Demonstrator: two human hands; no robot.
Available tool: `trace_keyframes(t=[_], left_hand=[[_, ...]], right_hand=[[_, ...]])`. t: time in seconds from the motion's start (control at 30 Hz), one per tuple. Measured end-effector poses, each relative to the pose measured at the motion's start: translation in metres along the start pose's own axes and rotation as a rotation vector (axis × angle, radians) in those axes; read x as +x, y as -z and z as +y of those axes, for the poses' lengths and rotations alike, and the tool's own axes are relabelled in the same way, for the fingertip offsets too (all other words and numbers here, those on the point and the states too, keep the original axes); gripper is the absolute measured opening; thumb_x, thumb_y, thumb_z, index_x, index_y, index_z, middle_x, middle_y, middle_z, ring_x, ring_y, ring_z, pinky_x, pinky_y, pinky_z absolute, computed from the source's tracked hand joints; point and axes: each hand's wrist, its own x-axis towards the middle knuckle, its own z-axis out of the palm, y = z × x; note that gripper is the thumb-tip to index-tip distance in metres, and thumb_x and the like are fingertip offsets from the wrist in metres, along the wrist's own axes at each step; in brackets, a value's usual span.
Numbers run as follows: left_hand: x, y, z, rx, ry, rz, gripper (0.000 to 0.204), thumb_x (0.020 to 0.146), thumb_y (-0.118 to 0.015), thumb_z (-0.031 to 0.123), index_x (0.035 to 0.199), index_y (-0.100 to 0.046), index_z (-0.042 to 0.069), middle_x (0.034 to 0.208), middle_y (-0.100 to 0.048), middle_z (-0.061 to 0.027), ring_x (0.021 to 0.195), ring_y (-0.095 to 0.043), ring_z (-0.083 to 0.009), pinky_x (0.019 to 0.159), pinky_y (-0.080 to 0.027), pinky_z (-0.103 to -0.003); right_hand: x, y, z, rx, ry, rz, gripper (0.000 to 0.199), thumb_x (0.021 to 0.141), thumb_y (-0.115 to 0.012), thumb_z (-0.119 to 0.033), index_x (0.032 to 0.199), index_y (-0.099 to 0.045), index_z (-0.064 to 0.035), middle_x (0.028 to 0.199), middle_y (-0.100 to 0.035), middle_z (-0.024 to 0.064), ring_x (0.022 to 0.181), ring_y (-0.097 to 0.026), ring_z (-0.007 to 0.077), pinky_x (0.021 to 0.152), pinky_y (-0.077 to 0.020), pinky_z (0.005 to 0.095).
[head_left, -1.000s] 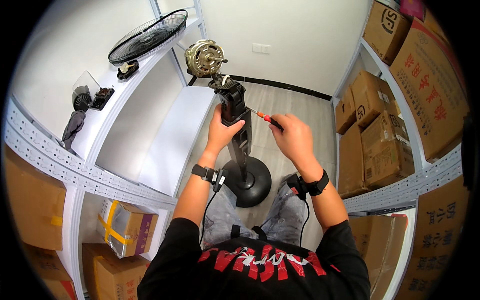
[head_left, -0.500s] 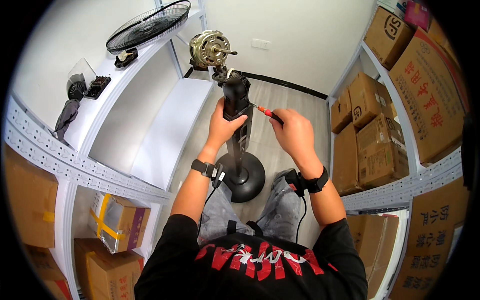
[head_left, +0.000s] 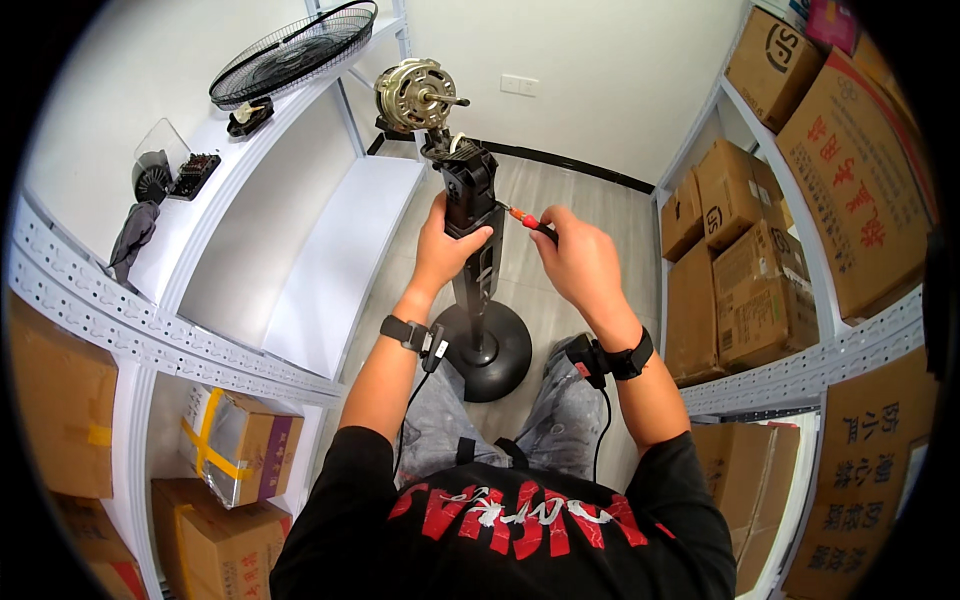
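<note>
A partly dismantled black pedestal fan stand [head_left: 482, 262] rises in front of me on a round black base [head_left: 503, 365]. On its top sits a bare metal motor [head_left: 418, 97] with a shaft pointing right. My left hand [head_left: 443, 247] wraps round the column just below the black upper housing [head_left: 468, 190]. Held by its handle in my right hand [head_left: 585, 262] is a red and black screwdriver [head_left: 531, 222]. Its tip meets the right side of the housing. The spot under the tip is too small to make out.
On the left shelf lie a black fan grille [head_left: 295, 55], a small black part [head_left: 250, 116], a circuit board in a tray [head_left: 195, 176] and a dark cloth [head_left: 134, 238]. Cardboard boxes [head_left: 768, 295] fill the right shelving. More boxes [head_left: 240, 445] stand at lower left.
The black upper housing has turned or tilted slightly, showing more of its top. My right hand and the screwdriver have shifted a little, with the tip still at the housing's side.
</note>
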Motion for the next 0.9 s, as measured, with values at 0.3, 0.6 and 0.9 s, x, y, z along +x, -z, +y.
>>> trace_keyframes(t=[0.3, 0.6, 0.9], left_hand=[[-0.001, 0.000, 0.002, 0.034, 0.008, -0.005, 0.067, 0.074, -0.080, 0.018, 0.130, -0.048, 0.002, 0.112, -0.066, -0.0110, 0.102, -0.065, -0.0212, 0.092, -0.049, -0.034], [-0.002, 0.001, 0.003, 0.021, 0.008, -0.009, 0.066, 0.075, -0.080, 0.018, 0.130, -0.048, 0.001, 0.112, -0.066, -0.0102, 0.101, -0.064, -0.0194, 0.092, -0.049, -0.033], [-0.003, 0.001, 0.001, -0.049, 0.021, -0.022, 0.068, 0.075, -0.080, 0.017, 0.132, -0.047, 0.001, 0.115, -0.064, -0.0099, 0.104, -0.062, -0.0194, 0.094, -0.048, -0.033]], right_hand=[[-0.006, -0.018, 0.011, 0.062, 0.072, 0.155, 0.016, 0.080, -0.071, -0.009, 0.085, -0.056, -0.0041, 0.075, -0.058, 0.0132, 0.070, -0.061, 0.0371, 0.056, -0.0479, 0.0464], [-0.005, -0.020, 0.014, 0.192, 0.002, 0.040, 0.017, 0.082, -0.072, -0.013, 0.079, -0.058, -0.0033, 0.077, -0.061, 0.0139, 0.069, -0.061, 0.0371, 0.057, -0.0473, 0.0460], [-0.005, -0.015, 0.020, -0.006, 0.105, 0.068, 0.026, 0.080, -0.076, -0.017, 0.089, -0.056, -0.0029, 0.080, -0.062, 0.0155, 0.068, -0.061, 0.0374, 0.057, -0.0476, 0.0466]])
